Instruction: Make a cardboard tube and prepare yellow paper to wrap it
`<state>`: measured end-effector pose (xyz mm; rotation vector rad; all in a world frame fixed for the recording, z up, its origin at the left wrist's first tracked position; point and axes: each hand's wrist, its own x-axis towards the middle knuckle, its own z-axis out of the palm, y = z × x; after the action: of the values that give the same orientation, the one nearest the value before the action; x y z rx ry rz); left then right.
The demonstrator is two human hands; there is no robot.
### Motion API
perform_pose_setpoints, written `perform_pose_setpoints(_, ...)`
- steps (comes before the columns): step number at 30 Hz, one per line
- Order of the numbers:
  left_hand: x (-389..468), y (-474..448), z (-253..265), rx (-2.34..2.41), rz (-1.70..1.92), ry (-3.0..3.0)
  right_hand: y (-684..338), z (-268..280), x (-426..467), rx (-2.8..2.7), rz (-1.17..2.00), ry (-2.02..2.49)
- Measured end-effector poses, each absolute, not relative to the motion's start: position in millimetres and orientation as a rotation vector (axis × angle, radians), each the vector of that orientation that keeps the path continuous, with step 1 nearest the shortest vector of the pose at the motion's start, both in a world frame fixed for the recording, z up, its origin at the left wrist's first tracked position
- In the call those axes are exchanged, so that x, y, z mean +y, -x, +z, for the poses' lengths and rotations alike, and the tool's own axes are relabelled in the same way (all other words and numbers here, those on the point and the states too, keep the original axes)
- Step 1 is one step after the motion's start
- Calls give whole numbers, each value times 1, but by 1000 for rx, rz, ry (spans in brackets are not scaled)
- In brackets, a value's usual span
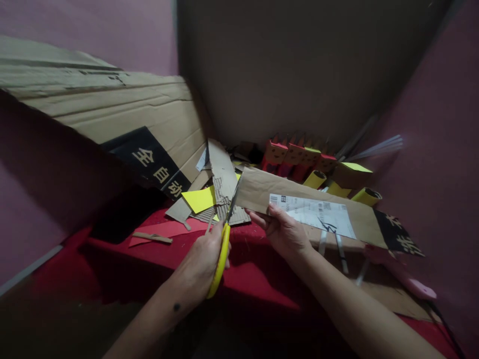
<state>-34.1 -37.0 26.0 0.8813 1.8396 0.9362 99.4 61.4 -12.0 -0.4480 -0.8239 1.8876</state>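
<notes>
My left hand [209,254] is closed around the yellow handles of a pair of scissors [223,252]. Their blades point up and away, along the left end of a long cardboard strip [252,187]. My right hand [286,229] grips that strip by its near edge, thumb on top and fingers beneath. A white shipping label [312,214] is stuck on the strip, and its right end is printed black with pale characters. Whether the blades have cut into the cardboard I cannot tell. Behind the blades lie corrugated scraps [224,174] and a yellow paper piece [200,199].
A large cardboard sheet [149,107] leans at the left. Several red and yellow box figures [295,154] stand at the back, near yellow tubes [315,179]. A pink glue gun [407,276] lies at right on the red cloth-covered table [258,279]. Red paper [160,232] lies left.
</notes>
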Motion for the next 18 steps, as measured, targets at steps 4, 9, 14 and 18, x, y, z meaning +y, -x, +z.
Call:
perform_pose_setpoints(4, -36, 34, 18, 1823, 974, -976, -100, -13, 62, -815, 1895, 425)
perform_pose_setpoints(9, -37, 37, 8, 1788, 1041, -1078, -100, -14, 61, -808, 1905, 436)
perform_pose_setpoints(14, -29, 49, 1, 1752, 1172, -1042, -100, -13, 62, -792, 1899, 426)
perform_pose_setpoints(18, -27, 55, 0, 1725, 1174, -915, -100, -12, 62, -791, 1892, 436)
